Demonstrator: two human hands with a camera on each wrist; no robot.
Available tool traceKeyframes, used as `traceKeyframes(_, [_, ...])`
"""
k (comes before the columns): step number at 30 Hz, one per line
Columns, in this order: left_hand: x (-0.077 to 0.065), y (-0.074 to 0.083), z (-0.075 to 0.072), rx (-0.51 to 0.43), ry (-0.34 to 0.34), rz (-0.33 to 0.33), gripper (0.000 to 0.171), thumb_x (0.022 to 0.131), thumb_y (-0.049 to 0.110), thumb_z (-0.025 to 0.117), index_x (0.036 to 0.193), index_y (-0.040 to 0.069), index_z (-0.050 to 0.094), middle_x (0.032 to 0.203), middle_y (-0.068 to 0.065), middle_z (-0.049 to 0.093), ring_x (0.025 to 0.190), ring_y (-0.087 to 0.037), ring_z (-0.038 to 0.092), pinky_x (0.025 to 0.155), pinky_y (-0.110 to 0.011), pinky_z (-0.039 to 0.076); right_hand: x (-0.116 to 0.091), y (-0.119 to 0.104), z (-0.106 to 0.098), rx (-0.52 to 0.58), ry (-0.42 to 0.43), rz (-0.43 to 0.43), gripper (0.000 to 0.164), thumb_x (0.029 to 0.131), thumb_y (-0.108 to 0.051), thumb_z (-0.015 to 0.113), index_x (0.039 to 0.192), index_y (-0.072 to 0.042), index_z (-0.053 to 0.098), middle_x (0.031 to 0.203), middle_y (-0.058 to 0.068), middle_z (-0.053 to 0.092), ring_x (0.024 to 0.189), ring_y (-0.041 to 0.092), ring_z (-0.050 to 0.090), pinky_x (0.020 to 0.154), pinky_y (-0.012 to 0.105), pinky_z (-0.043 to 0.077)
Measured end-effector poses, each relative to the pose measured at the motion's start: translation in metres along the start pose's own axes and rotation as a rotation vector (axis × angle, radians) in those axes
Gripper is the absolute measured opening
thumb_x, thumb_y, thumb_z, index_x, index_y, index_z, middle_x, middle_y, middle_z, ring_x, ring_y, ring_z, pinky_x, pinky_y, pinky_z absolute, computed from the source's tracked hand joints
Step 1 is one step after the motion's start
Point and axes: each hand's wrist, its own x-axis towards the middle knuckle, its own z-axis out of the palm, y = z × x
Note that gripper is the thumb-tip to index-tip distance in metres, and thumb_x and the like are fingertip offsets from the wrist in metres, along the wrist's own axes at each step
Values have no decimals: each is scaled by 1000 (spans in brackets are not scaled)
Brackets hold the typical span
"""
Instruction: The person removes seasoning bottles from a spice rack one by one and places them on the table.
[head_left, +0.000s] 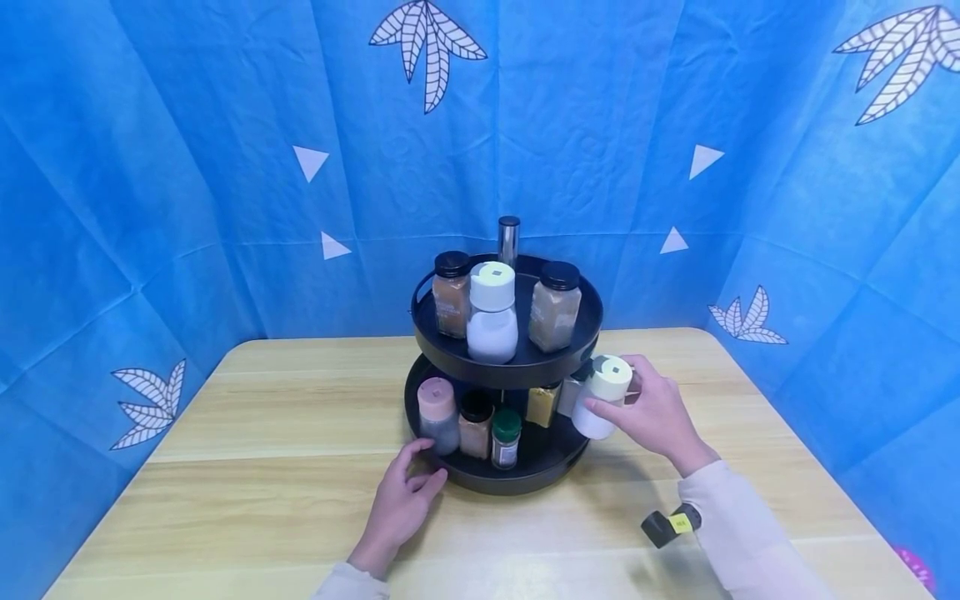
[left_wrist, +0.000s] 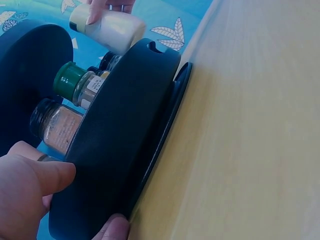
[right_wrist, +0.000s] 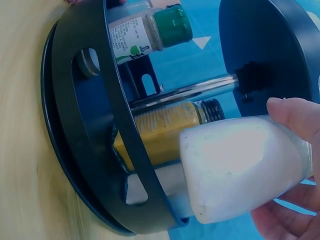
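My right hand point(head_left: 660, 408) holds a white-capped seasoning jar point(right_wrist: 240, 165) of white contents, tilted, at the right edge of the lower tier of a black two-tier round rack point(head_left: 517, 482). Its base overlaps the cut-out rim in the right wrist view. My left hand point(head_left: 401, 500) grips the lower tier's rim at the front left, beside a pink-capped jar point(head_left: 438, 417). Near that jar are a black-lidded jar point(head_left: 476, 425) and a green-capped bottle point(head_left: 506, 440). A jar of yellow powder point(right_wrist: 160, 132) stands closest to the held jar, with another pale jar point(right_wrist: 170, 182) partly hidden behind it.
On the upper tier stand a brown-filled jar point(head_left: 451, 300), a white-capped jar point(head_left: 492, 321) and a grey-brown jar point(head_left: 555, 312). A metal post point(head_left: 508, 242) rises through the rack. Blue patterned cloth point(head_left: 247, 167) surrounds the wooden table point(head_left: 247, 492) at the back and sides.
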Motion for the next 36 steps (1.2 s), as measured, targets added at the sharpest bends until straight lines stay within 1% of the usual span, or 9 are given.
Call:
traceKeyframes(3, [0,0,0,1,-5,16,45,87,10,66,129,13,50,134,-24,48,95,-29,65,83,-44,56,-1,1,-1,-2,5,2,62,73,-41,79,117,-7,52,103,19,69,84,32,66,69,48,56])
traceKeyframes(10, [0,0,0,-1,3,-2,44,87,9,67,127,16,51,135,-22,48,95,-28,65,84,-44,55,-2,4,-5,-9,18,8,63,73,-42,79,117,-7,52,102,19,69,83,31,66,68,47,56])
traceKeyframes(14, [0,0,0,-4,-6,8,45,87,9,66,128,14,50,136,-24,47,96,-29,65,83,-44,56,-3,5,-7,-12,25,12,63,73,-42,79,117,-6,52,102,20,69,82,31,67,67,46,56])
traceKeyframes(17, [0,0,0,-12,-15,14,45,87,9,66,130,12,49,136,-26,46,96,-30,65,83,-44,56,-3,5,-8,-13,25,16,63,74,-42,79,118,-6,52,103,20,68,83,32,66,67,47,56])
traceKeyframes(24, [1,-2,0,-27,-16,7,47,88,9,66,131,12,48,136,-26,45,96,-31,65,83,-45,56,-3,8,-9,-22,36,14,62,73,-42,79,117,-7,52,103,20,69,83,32,67,68,47,56])
traceKeyframes(33, [-2,2,-1,-21,-17,13,47,87,11,66,131,12,48,137,-25,45,98,-30,64,84,-44,55,-4,13,-11,-26,47,22,63,74,-42,78,118,-6,52,104,22,68,85,35,66,70,51,56])
traceKeyframes(36, [-1,2,-1,-12,-11,0,46,87,10,66,130,14,49,136,-24,46,98,-31,64,85,-44,55,-5,14,-12,-31,48,27,63,74,-43,78,118,-5,52,105,23,67,86,36,66,70,51,56])
